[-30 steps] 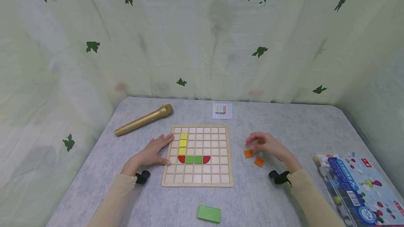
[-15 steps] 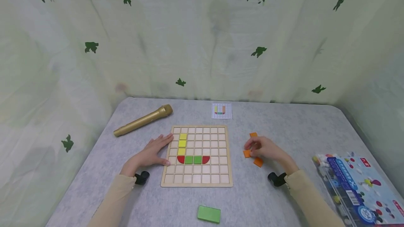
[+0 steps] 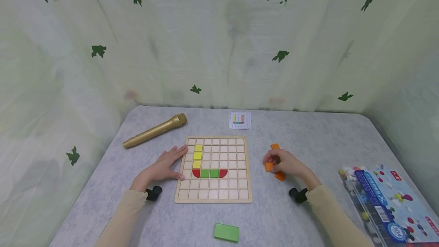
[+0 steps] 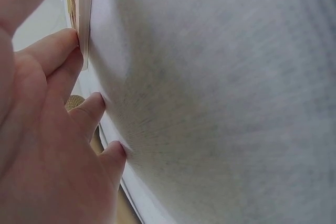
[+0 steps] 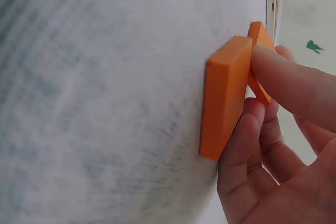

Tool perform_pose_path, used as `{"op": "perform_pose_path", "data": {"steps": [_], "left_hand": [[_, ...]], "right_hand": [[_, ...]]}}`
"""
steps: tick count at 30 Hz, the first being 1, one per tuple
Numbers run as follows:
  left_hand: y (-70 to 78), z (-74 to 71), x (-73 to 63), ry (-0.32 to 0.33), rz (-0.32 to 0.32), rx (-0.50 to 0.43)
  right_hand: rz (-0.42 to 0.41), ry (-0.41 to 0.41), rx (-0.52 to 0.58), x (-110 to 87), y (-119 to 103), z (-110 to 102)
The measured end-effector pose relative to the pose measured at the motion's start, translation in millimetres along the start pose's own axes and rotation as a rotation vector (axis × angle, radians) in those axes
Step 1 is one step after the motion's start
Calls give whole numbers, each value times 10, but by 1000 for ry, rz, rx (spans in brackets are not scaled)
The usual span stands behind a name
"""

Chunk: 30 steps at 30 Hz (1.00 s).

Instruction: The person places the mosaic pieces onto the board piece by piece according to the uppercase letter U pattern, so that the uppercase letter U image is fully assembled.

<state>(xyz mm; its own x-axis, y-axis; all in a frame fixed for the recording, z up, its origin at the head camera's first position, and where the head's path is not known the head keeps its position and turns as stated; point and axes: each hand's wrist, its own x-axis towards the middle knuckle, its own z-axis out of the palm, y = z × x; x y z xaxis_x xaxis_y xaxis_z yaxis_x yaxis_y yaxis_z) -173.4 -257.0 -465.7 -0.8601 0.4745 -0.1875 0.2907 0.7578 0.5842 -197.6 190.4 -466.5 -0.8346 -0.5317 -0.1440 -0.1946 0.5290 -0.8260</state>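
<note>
My left hand lies with spread fingers along the left rim of a wooden grid board, its fingertips against the edge. On the board, yellow square tiles stand in a column above a row of two green tiles between a red rounded tile and another red rounded tile. Right of the board, my right hand pinches an orange square tile between thumb and fingers. One orange tile lies behind that hand, another orange tile just in front, under the fingers.
A small pattern card with a coloured U lies behind the board. A gold microphone rests at the back left. A green block is near the front, and a boxed blue set sits at the far right.
My right hand has come down and slightly left, and its fingers have taken hold of the middle orange tile. The orange tile at the back has come into view. My left hand stays put.
</note>
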Motion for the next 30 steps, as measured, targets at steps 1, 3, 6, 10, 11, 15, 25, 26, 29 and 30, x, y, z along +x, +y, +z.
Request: {"op": "perform_pose_path", "data": {"steps": [1, 3, 6, 10, 11, 15, 25, 26, 29, 30], "left_hand": [[-1, 1, 0, -1, -1, -1], [-1, 3, -2, -3, -2, -2], [8, 1, -5, -5, -1, -4], [23, -3, -11, -4, -4, -2], [25, -4, -12, -4, -5, -2], [27, -6, -12, -3, -6, 6], [14, -5, -2, -2, 1, 11], [13, -4, -2, -2, 0, 12], [11, -2, -4, -1, -2, 11], [12, -3, -5, -2, -2, 11]], "right_hand": [[0, -2, -1, 4, 1, 1], [-3, -8, -1, 10, 8, -1], [-9, -24, 16, 15, 12, -19], [-25, -44, 70, 24, -19, -47], [-33, -47, 83, 27, -32, -51], [-68, -60, 117, 58, -130, -49], [-92, -96, 102, 319, -338, 85], [-104, -101, 99, 348, -363, 101], [-125, -115, 100, 438, -430, 154], [-130, -121, 106, 472, -448, 174]]}}
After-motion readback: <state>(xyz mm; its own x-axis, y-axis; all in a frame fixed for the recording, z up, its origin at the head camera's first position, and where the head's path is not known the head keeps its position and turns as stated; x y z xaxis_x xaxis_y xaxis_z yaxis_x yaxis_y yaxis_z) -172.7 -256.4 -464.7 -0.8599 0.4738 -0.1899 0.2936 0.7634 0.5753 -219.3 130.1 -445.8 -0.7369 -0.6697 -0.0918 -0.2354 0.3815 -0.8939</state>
